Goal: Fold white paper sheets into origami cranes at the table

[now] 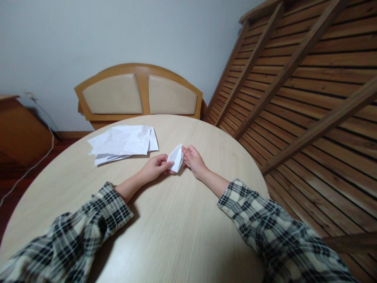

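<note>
A small piece of folded white paper (176, 158) is held between my two hands, a little above the middle of the round table. My left hand (158, 166) pinches its lower left side, with the thumb lying across the front. On the opposite side, the fingers of my right hand (193, 160) grip the paper's right edge near its pointed top. Some of the fingertips are hidden behind the paper. Beyond my left hand lies a loose stack of creased white paper sheets (125, 140) with uneven, pointed left edges.
The round light-wood table (176, 236) fills the foreground. Behind it stands a wooden headboard (145, 92) with cream panels against the wall. A slatted wooden frame (297, 118) leans at the right. At the left, a white cable (44, 157) runs down from a wall socket beside a wooden cabinet (23, 131).
</note>
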A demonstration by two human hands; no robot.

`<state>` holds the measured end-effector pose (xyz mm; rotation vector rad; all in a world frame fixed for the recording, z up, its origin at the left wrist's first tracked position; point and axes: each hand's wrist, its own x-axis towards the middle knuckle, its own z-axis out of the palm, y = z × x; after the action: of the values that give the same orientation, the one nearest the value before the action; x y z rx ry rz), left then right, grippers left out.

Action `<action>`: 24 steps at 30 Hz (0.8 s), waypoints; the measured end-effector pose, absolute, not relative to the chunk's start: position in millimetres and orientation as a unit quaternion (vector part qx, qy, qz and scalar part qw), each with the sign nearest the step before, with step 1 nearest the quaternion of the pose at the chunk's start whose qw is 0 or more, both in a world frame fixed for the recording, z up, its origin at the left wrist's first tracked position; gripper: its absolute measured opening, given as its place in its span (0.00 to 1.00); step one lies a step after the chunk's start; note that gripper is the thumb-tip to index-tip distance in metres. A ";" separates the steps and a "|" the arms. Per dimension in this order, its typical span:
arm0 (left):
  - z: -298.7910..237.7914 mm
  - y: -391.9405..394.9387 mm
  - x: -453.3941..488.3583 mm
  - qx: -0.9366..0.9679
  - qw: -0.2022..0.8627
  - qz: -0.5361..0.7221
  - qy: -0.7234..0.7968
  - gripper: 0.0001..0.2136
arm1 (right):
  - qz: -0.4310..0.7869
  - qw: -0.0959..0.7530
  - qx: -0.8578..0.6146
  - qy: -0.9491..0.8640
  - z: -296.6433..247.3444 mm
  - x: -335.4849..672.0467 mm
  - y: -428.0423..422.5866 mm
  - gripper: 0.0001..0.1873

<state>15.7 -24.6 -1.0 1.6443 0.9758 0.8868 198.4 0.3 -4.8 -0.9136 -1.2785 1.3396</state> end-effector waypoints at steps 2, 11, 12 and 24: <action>-2.6 -22.6 15.4 0.674 0.480 0.392 0.401 0.12 | 0.549 0.510 -0.382 -0.540 -4.7 198.3 -0.8 0.24; -12.1 -14.9 13.1 0.659 0.451 0.439 0.412 0.12 | 0.528 0.444 -0.362 -0.627 -2.8 199.9 -9.8 0.14; -12.7 -15.0 13.0 0.660 0.450 0.437 0.413 0.13 | 0.522 0.440 -0.368 -0.632 -3.2 199.5 -9.5 0.14; -6.9 -18.9 16.3 0.670 0.464 0.422 0.397 0.12 | 0.527 0.412 -0.368 -0.646 -7.6 200.0 -6.0 0.16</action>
<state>16.3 -18.9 -6.9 1.6463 0.9766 1.0372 200.0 -6.0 -7.6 -0.9263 -1.6239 1.3249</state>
